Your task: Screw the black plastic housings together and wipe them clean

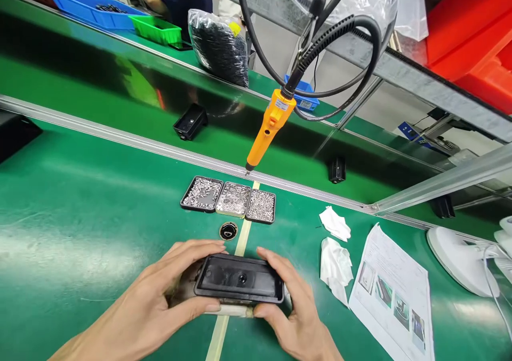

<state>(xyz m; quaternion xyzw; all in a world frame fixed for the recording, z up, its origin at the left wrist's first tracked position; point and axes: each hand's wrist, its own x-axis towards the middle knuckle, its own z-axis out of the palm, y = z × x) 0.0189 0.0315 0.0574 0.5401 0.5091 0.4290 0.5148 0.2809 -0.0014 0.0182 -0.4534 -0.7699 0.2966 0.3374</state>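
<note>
Curling inward, left hand (158, 291) and right hand (296, 309) apparently grip black case (256, 282)

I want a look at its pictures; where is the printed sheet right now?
In the head view, the printed sheet lies at lower right on the green table, right of the right hand and beside the larger crumpled white wipe.

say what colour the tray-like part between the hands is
The tray-like part is black, clearest in the head view.
</note>
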